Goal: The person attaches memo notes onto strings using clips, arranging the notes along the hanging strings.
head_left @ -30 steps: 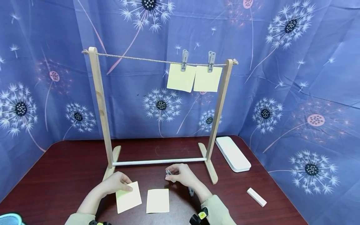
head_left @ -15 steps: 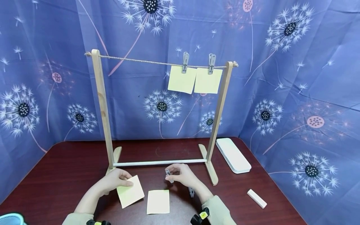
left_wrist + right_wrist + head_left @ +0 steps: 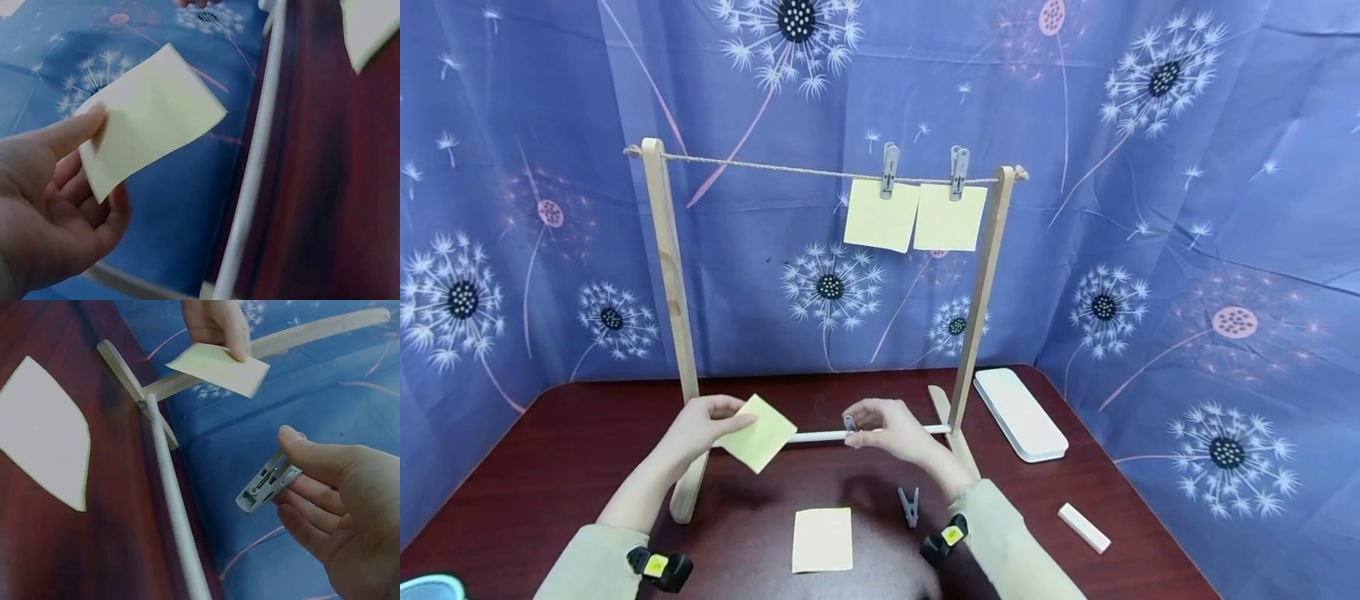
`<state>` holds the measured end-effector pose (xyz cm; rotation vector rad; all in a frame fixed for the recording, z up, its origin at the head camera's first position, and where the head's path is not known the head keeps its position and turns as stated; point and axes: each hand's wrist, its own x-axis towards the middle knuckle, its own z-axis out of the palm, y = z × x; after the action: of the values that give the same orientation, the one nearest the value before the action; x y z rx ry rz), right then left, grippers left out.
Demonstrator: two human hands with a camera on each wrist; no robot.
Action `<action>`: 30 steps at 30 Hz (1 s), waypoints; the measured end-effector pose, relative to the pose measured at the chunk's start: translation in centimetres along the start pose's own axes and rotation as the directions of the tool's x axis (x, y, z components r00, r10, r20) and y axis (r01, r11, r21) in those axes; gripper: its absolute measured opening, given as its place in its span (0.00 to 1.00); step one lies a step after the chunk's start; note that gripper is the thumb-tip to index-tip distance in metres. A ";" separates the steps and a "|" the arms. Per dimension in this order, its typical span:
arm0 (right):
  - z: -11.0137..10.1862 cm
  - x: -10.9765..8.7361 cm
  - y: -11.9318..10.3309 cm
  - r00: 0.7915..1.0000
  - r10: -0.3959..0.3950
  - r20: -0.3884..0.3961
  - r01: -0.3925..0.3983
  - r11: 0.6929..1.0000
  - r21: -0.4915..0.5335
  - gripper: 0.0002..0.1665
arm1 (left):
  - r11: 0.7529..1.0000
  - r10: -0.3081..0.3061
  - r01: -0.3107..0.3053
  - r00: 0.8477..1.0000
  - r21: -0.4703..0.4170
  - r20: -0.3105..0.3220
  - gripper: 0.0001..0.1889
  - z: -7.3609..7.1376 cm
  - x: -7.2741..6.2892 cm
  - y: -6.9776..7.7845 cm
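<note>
My left hand pinches a pale yellow sticky note between thumb and fingers, raised off the table near the left post. In the right wrist view, a grey clothespin is held between the thumb and fingers of my right hand. That hand is in front of the white crossbar, apart from the note. A second sticky note lies flat on the table, and another grey clothespin rests to its right. Two more notes, such as the right one, hang from the rope under clothespins.
The rope runs between a left wooden post and a right wooden post, joined low down by a white crossbar. A white case and a small white block lie at the right. A teal-rimmed basket shows at lower left.
Both hands have risen and moved forward, the left carrying its sticky note and the right its clothespin. The clothespin on the table is now uncovered by the right arm.
</note>
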<state>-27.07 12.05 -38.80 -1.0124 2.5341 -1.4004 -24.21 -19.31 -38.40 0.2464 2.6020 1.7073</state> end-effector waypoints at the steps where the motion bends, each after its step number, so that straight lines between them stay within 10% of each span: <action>1: -0.4 0.2 -0.5 1.000 -0.011 -0.006 0.011 1.000 -0.022 0.19 | 1.000 0.005 -0.006 1.000 -0.020 -0.018 0.22 0.0 0.3 0.4; 13: -5.1 3.1 -6.6 0.976 -0.218 0.001 0.211 0.941 -0.263 0.21 | 0.992 0.022 -0.044 0.983 -0.117 -0.182 0.27 0.5 3.2 4.2; 24: -8.9 6.0 -13.8 0.854 -0.508 -0.111 0.432 0.812 -0.392 0.23 | 0.956 0.073 -0.153 0.950 -0.250 -0.303 0.26 -0.5 5.3 8.6; 30: -10.7 7.6 -16.6 0.838 -0.512 -0.188 0.416 0.823 -0.387 0.25 | 0.944 0.037 -0.143 0.940 -0.296 -0.338 0.26 -0.5 5.9 10.8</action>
<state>-28.39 9.33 -17.84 -1.7148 2.9400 -1.3124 -28.81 -14.76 -27.89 0.0783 2.4932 2.3488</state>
